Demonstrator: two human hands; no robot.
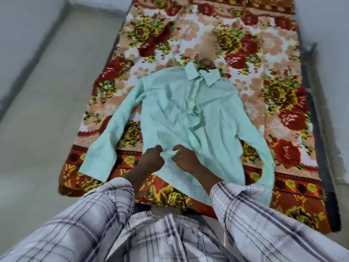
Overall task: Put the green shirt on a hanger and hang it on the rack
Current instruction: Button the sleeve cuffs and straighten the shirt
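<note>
The green shirt [181, 118] lies face up and spread flat on the floral blanket [264, 91], with the collar away from you, the hem nearest your body and both sleeves angled outward. At the collar opening a dark curved piece shows, which I judge to be the hook of the hanger [203, 69]; its arms, if seated, are hidden inside the shoulders. Your left hand [153, 159] and right hand [184, 157] sit close together on the lower front, at the placket. Both have their fingers curled tight and appear to pinch the fabric, though the exact hold is too small to confirm. Judgement: the hanger is in place and you are closing or straightening the lower front, a finishing step before the lift. The placket above your hands is rumpled and gapes midway. The rack is not in view. The next move calls for letting go of the front, reaching to the hook at the collar and lifting by it so that the shoulders stay seated. Mind the loose sleeves, especially the one curling on your right side.
</note>
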